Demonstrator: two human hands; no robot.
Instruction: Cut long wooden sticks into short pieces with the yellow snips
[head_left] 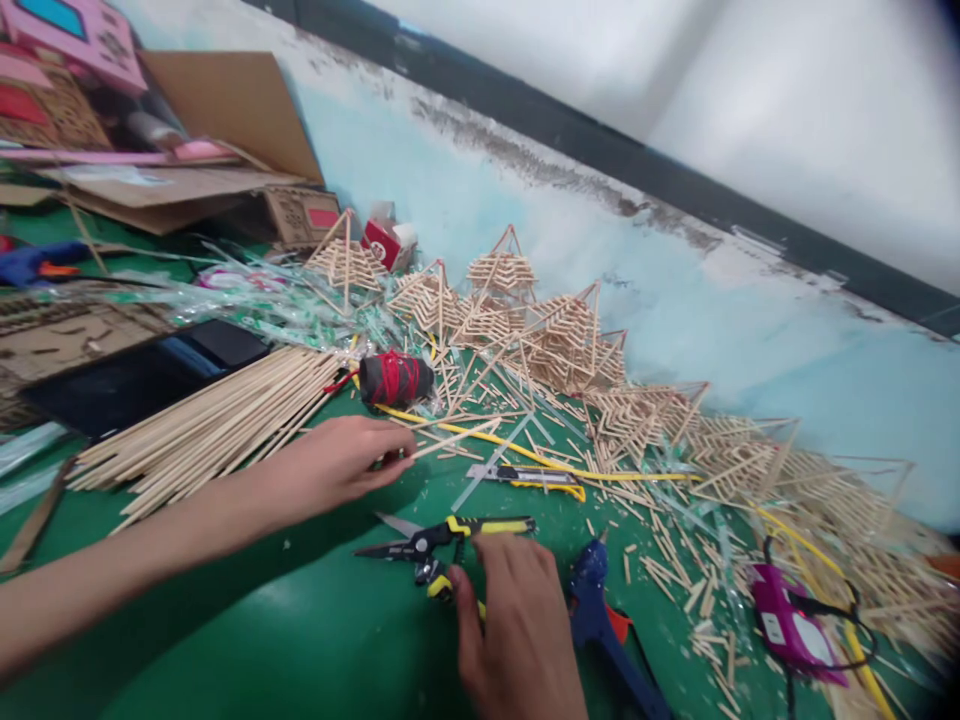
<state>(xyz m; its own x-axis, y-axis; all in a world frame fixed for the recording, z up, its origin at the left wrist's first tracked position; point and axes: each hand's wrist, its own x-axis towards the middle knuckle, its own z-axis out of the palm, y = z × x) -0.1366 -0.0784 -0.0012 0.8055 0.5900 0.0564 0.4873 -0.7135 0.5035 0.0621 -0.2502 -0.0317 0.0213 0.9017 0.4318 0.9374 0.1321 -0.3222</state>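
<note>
At six o'clock, gripping the black-and-yellow cutters (424,543) with the right hand (517,620), thumb to one handle and fingers over the other, with blades parted and pointing to nine! Over towards eight, and the left hand (367,460): half-curled, fingertips right at the end of a thin stick (461,438); impossible to tell whether pinched or merely touched. Just above that hand, near nine, a dark roll (396,378) wound in red cord. Further out at nine, a thick fan of long sticks (217,425), and behind those a black tablet-like slab (150,370). Round to five now: a utility knife (525,474) just beyond the cutters, then a blue glue gun (600,610) beside the right hand. Out at four, a purple device (799,620) with a black cable. From eleven sweeping round to four, latticed stick frames (570,325) along the blue wall (450,190), with short cut pieces (667,575) scattered in front, all across the green tabletop (337,640). Up at ten, open cardboard (240,110).
</note>
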